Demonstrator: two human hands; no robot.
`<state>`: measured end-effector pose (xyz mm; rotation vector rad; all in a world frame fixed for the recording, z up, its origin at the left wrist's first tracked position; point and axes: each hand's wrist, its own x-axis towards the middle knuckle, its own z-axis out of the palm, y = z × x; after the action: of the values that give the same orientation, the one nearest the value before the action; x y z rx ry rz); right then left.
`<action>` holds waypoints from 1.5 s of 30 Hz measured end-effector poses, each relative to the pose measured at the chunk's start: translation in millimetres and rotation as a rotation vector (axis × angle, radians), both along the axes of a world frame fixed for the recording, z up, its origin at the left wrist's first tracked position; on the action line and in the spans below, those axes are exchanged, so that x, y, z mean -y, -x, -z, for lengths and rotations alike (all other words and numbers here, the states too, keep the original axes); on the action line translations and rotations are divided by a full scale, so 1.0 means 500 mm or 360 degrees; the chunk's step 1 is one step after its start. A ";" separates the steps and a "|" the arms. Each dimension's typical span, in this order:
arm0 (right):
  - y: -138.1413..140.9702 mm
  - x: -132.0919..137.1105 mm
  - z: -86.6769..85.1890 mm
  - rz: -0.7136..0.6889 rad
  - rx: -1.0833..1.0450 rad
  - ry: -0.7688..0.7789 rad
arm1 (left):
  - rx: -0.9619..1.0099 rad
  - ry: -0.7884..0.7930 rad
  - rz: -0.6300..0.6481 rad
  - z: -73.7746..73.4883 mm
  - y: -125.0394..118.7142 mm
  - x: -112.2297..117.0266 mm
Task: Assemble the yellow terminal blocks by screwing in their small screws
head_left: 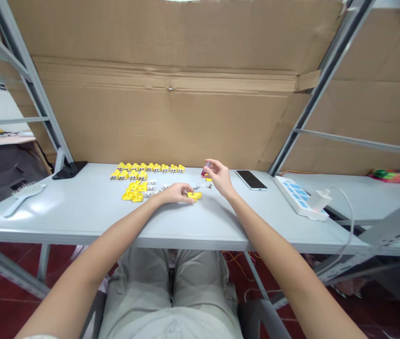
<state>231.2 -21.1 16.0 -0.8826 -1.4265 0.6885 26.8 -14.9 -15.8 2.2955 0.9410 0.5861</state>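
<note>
Left hand (175, 193) low on the surface (79, 209), fingers curled in a narrow hold on a yellow plastic gearbox (194, 196), which sits at the fingertips near the middle of the surface. Clock read from that gearbox, 12 pointing away from the person.

Right hand (220, 177) raised at about 1 o'clock, narrow pinch on a small screwdriver (203, 171) with a red handle. Thin metal shaft slants down toward the gearbox; tip ends just above it, contact cannot be told.

Small metal screws (209, 185) lie loose at 2 o'clock, near the right hand. More yellow gearboxes (146, 167) stand in tight rows at 10 o'clock, with a loose cluster of yellow gearboxes (132, 193) at 9 o'clock, just beyond the left hand. Small white parts (152, 186) sit between rows and cluster.

Farther out at 3 o'clock: black smartphone (251, 180), face up, then a white power strip (300, 197) with blue panels and a white plug (320, 200) in it, its cable (351, 226) dropping over the edge. White hairbrush (25, 197) well apart at 9 o'clock.

Cardboard sheet (167, 117) stands behind the surface, between metal shelf uprights (327, 70). Person's knees (171, 282) in pale trousers below the edge; red tile floor (2, 315) beneath.
</note>
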 end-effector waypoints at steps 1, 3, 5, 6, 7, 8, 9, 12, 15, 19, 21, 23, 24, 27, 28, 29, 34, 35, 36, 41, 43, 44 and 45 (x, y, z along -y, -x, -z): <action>0.000 -0.002 0.002 0.0017 0.0004 -0.0002 | 0.0000 -0.0002 -0.0001 0.000 0.000 0.000; -0.001 -0.008 0.006 0.0045 -0.0002 0.0011 | 0.0004 -0.0004 0.0001 -0.001 0.001 0.001; -0.003 -0.014 0.010 0.0075 -0.0011 0.0032 | 0.0006 -0.0003 0.0005 -0.003 0.001 0.003; -0.004 -0.017 0.012 0.0088 -0.0010 0.0042 | 0.0004 -0.0001 0.0006 -0.004 0.001 0.004; -0.005 -0.020 0.014 0.0097 -0.0005 0.0052 | 0.0003 0.0001 0.0006 -0.005 0.001 0.005; -0.006 -0.022 0.016 0.0104 -0.0002 0.0061 | 0.0001 0.0003 0.0007 -0.006 0.001 0.006; -0.006 -0.025 0.017 0.0110 -0.0002 0.0067 | 0.0000 0.0006 0.0007 -0.007 0.001 0.006; -0.008 -0.029 0.022 0.0119 -0.0024 0.0083 | -0.0003 0.0016 -0.0002 -0.009 0.000 0.008; -0.008 -0.029 0.023 0.0131 -0.0060 0.0093 | -0.0002 0.0024 -0.0008 -0.011 0.000 0.010; -0.007 -0.023 0.019 0.0118 -0.0077 0.0102 | 0.0002 0.0028 0.0003 -0.014 0.000 0.012; -0.005 -0.017 0.015 0.0094 -0.0053 0.0098 | 0.0005 0.0034 0.0007 -0.014 0.000 0.012; -0.002 -0.009 0.011 0.0052 -0.0001 0.0069 | 0.0007 0.0035 0.0003 -0.013 -0.001 0.012; 0.001 -0.005 0.009 0.0018 0.0023 0.0047 | 0.0006 0.0034 -0.0001 -0.012 -0.001 0.012; 0.014 0.007 0.004 -0.0135 0.0008 -0.0017 | 0.0007 0.0016 -0.0003 -0.009 -0.001 0.010; 0.019 0.011 0.003 -0.0192 -0.0017 -0.0029 | 0.0008 0.0007 0.0005 -0.008 -0.001 0.009; 0.025 0.015 0.001 -0.0240 -0.0038 -0.0036 | 0.0010 -0.0002 0.0016 -0.007 -0.002 0.008; 0.046 0.037 -0.007 -0.0182 0.0024 -0.0181 | 0.0017 -0.0009 0.0035 -0.002 -0.002 0.003; 0.049 0.042 -0.008 -0.0128 0.0056 -0.0230 | 0.0015 -0.0005 0.0034 -0.002 -0.002 0.002; 0.051 0.046 -0.009 -0.0083 0.0083 -0.0271 | 0.0014 -0.0005 0.0034 -0.001 -0.002 0.002; 0.062 0.058 -0.010 -0.0229 0.0071 -0.0225 | 0.0021 -0.0021 0.0024 0.004 -0.001 -0.004; 0.065 0.058 -0.011 -0.0254 0.0075 -0.0206 | 0.0020 -0.0009 0.0018 0.007 -0.001 -0.007; 0.067 0.058 -0.012 -0.0220 0.0092 -0.0221 | 0.0022 -0.0002 0.0020 0.009 -0.001 -0.009; 0.068 0.059 -0.013 -0.0173 0.0114 -0.0243 | 0.0028 0.0002 0.0023 0.010 -0.001 -0.010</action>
<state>197.2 -50.4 22.4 -0.7208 -1.5784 0.6247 27.4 -9.7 -20.7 2.2903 0.9158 0.5983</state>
